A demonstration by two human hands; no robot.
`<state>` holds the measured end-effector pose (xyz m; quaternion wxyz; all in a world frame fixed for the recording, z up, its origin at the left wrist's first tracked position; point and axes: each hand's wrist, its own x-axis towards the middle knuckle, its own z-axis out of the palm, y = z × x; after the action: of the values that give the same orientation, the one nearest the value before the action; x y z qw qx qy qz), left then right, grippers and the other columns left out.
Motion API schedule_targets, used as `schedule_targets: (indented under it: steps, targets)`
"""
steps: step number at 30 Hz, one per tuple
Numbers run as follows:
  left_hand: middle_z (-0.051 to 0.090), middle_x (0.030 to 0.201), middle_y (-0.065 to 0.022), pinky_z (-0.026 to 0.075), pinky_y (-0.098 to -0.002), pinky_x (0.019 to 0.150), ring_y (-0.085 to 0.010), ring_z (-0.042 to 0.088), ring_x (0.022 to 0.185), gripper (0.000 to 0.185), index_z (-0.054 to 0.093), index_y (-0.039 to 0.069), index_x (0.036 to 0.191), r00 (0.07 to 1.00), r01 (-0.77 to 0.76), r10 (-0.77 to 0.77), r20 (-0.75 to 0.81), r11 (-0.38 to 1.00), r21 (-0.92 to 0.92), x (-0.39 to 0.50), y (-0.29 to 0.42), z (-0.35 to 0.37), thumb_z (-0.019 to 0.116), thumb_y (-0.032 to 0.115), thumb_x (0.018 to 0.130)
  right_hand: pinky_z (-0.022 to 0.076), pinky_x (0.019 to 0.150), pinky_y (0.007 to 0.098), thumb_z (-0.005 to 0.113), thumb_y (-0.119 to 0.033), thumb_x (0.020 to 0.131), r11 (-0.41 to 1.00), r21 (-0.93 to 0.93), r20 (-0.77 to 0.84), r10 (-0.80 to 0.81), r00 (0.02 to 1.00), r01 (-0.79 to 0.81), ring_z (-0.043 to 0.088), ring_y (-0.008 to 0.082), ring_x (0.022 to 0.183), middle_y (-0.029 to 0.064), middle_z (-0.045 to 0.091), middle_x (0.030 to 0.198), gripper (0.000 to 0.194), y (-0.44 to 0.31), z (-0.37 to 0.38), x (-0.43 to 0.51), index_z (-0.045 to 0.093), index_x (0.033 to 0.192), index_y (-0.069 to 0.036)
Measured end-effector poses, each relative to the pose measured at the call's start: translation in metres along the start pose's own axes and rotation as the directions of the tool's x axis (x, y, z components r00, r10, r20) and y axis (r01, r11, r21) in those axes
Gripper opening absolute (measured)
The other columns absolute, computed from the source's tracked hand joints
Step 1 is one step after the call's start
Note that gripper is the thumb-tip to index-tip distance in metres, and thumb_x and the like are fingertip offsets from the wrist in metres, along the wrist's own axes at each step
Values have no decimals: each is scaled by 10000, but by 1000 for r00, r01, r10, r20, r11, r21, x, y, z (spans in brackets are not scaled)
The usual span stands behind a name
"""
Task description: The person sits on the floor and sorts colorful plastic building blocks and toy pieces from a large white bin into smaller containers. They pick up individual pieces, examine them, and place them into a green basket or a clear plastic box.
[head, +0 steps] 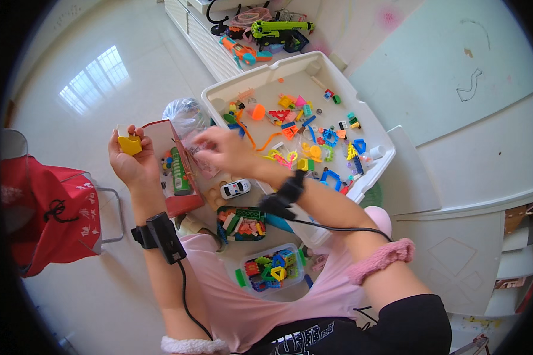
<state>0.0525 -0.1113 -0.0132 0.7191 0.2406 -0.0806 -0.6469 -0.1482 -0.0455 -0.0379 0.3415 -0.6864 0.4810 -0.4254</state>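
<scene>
My left hand (137, 168), palm up with curled fingers, holds a yellow and white toy piece (130, 144). It is to the left of an open red box (184, 205). Inside that box lie a green cylindrical can (179, 173) and several small colored pieces. My right hand (224, 148) is blurred, between the red box and a large white tub (364, 111) of loose toy pieces. Its fingers are bent, and whether they hold anything is unclear. Just below that hand is a white toy car (235, 189).
A container of building bricks (242, 223) and a clear plastic box (273, 268) of interlocking pieces stand near my legs. Behind the red box sits a clear plastic bag (184, 115). A red fabric bag (57, 213) is at left; toys, including a green toy crane (280, 30), lie at the back.
</scene>
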Motion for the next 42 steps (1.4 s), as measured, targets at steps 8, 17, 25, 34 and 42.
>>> schedule_targets:
  steps: [8, 17, 25, 34, 42]
  targets:
    - [595, 857, -61, 436, -240, 589, -169, 585, 777, 174, 524, 59, 971, 968, 248, -250, 20, 966, 68, -10, -32, 10, 536, 227, 927, 520, 737, 297, 637, -110, 826, 763, -325, -400, 424, 812, -559, 646, 186, 800, 121, 662, 947, 202, 85, -209, -126, 648, 998, -4]
    - [571, 859, -60, 427, -234, 564, -151, 551, 758, 182, 510, 52, 960, 930, 360, -368, 22, 920, 153, -23, -72, 29, 537, 229, 924, 511, 815, 374, 586, -42, 810, 458, -537, -740, 147, 656, -708, 646, 313, 889, 163, 660, 1001, 300, 186, -316, -190, 630, 1106, -22]
    - [572, 834, -52, 429, -237, 552, -149, 545, 724, 181, 508, 72, 968, 915, 390, -403, 28, 898, 202, -21, -91, 33, 528, 247, 925, 467, 891, 411, 613, -71, 816, 428, -615, -643, 212, 736, -662, 579, 352, 1019, 181, 614, 1091, 335, 182, -316, -184, 625, 1150, -43]
    - [566, 843, -58, 431, -235, 554, -150, 546, 724, 188, 503, 65, 967, 910, 403, -414, 4, 889, 215, -22, -100, 38, 532, 247, 928, 492, 534, 288, 698, -57, 793, 463, -168, -475, 736, 483, -870, 607, 132, 610, 49, 630, 731, 126, 179, -341, -194, 633, 888, -6]
    - [565, 832, -59, 434, -235, 563, -154, 550, 729, 171, 504, 67, 969, 899, 417, -435, 54, 885, 207, -23, -103, 37, 535, 231, 928, 514, 674, 340, 636, -31, 798, 537, -316, -614, 513, 600, -782, 642, 210, 745, 106, 660, 813, 142, 182, -349, -199, 637, 940, -20]
